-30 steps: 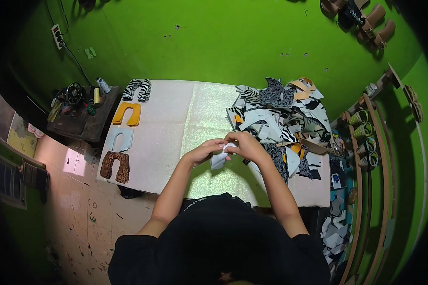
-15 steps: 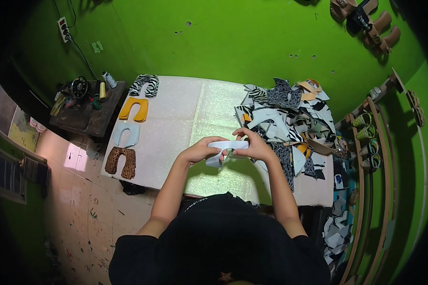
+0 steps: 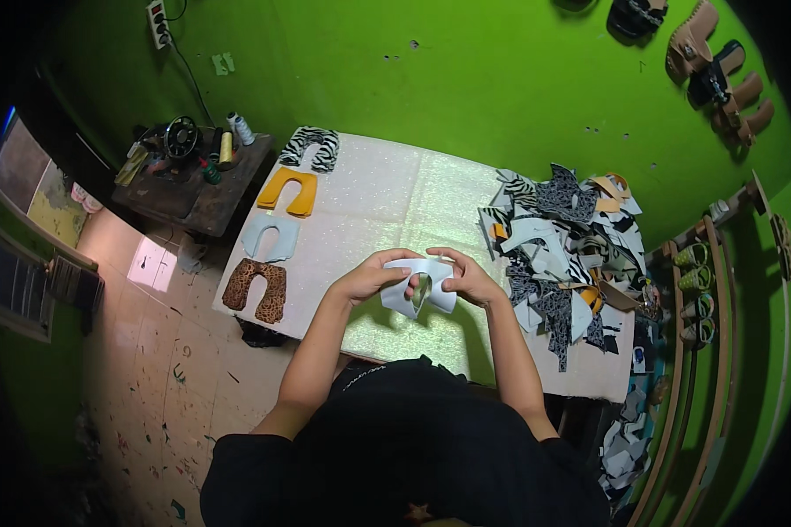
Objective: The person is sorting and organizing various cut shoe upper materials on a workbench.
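Holding a smooth white U-shaped piece of sheet material (image 3: pixel 395 301) with both hands, that's what the person in the black T-shirt (image 3: pixel 395 439) is up to, pretty much dead centre of the frame. The left hand (image 3: pixel 369 277) has its thumb clamped on the front near the arch, and some fingertips poke into view through the gap in the middle. The right hand (image 3: pixel 473 277) pinches the other leg, thumb on the front and index finger curled up by the top edge; can't tell exactly where the rest of its fingers sit behind. The piece has its arch up and its two legs pointing toward the bottom of the frame, bent so the tips come close together.

It's up over a pale, glittery covered table (image 3: pixel 369 193). Along the table's left edge, left of centre in the frame, there's a neat column of U-shaped cutouts: black-and-white zebra-print ones (image 3: pixel 325 151) at the top, then mustard-yellow ones (image 3: pixel 302 198), pale bluish-white ones (image 3: pixel 253 237), and brown leopard-print ones (image 3: pixel 272 299) nearest the person. Right of centre it's a big messy heap of mixed offcuts (image 3: pixel 567 198), zebra, grey-patterned, white and a bit of orange.

Upper left, a small dark worktable (image 3: pixel 189 206) has a black spoked wheel (image 3: pixel 182 138) and a yellow thread cone (image 3: pixel 227 149) on it. Upper right, brown chunky-soled sandals (image 3: pixel 690 44) hang on the bright green wall (image 3: pixel 501 88).
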Demonstrator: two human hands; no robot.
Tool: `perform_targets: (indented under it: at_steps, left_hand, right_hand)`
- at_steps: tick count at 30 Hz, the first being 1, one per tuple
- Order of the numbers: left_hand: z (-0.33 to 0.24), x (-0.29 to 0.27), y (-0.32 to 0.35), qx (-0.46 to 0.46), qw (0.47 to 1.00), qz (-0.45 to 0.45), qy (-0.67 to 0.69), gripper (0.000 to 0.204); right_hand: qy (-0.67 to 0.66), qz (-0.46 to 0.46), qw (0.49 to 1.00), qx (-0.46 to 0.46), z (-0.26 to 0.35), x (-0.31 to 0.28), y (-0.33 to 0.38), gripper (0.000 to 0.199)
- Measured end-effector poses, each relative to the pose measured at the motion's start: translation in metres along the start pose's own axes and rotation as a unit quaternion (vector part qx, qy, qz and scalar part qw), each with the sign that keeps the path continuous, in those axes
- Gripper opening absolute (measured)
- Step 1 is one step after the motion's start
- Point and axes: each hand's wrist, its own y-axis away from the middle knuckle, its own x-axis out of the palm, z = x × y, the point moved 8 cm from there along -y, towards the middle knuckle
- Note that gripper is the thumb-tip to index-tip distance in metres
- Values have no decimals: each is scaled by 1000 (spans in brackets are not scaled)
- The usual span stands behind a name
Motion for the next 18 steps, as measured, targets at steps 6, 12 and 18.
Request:
perform_targets:
  at_steps: [6,12,18]
  left_hand:
    - [-9,-27,16,5,999,-15,-45,28]
    - [-31,-66,33,6,997,-50,-54,28]
    - [-43,-101,49,-1,997,-74,-33,44]
  right_hand:
    - [8,71,995,70,-32,15,-34,64]
    - [173,10,982,69,-25,20,-68,35]
    - [201,-28,978,50,-12,31,-88,33]
